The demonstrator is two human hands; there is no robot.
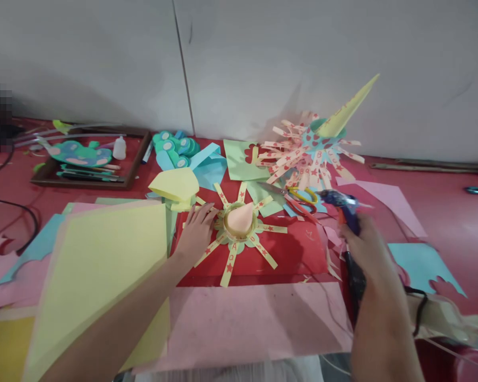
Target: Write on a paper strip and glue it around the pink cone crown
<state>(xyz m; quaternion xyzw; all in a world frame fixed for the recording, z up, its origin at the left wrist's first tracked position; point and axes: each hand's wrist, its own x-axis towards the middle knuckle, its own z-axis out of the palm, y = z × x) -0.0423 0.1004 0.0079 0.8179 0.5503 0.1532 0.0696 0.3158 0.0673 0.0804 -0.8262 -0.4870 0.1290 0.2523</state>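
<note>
My left hand (196, 229) rests at the left side of a paper craft (239, 243), its fingers stretched out over the edge. The craft has a scalloped green base with yellow strips radiating outward, marked with red letters and stars. A pale pink paper cone (240, 218) stands inside its round middle ring. My right hand (362, 236) is wrapped around a blue glue gun (351, 216), off to the right of the craft; motion blurs it slightly. Under the craft lies a red sheet (298, 252).
Scissors (292, 200) with red and yellow handles lie behind the craft. A strip-covered paper piece with a tall yellow cone (352, 109) stands near the wall. Yellow sheets (111, 265) are stacked at left, before a brown tray (137, 162). Pink paper (258, 318) lies in front.
</note>
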